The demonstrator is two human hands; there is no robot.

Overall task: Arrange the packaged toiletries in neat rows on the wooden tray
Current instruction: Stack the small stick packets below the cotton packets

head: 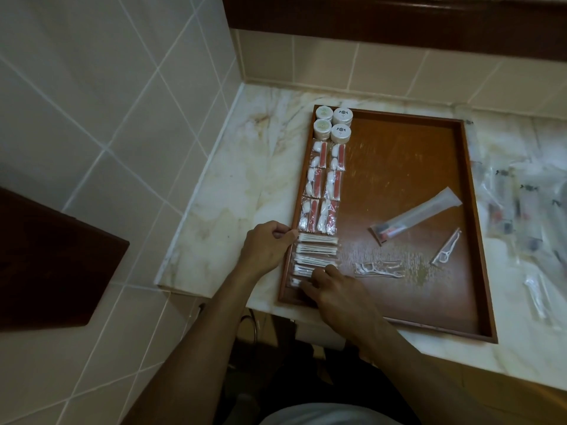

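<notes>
A wooden tray [399,154] lies on a marble counter. Down its left side run round white jars [333,124], then red-and-white sachets [323,188], then a stack of cotton-swab packets [316,250]. My left hand [267,246] rests at the tray's left rim, fingertips touching the top swab packet's end. My right hand [334,286] lies over the lowest swab packets, fingers pressing on them and hiding part of them. A toothbrush packet [414,214] and two floss-pick packets [379,268] [446,246] lie loose in the tray's middle.
More clear plastic packets [521,210] are scattered on the counter [233,191] right of the tray. Tiled walls close in the left and back. A dark wooden surface [46,262] sits lower left, off the counter.
</notes>
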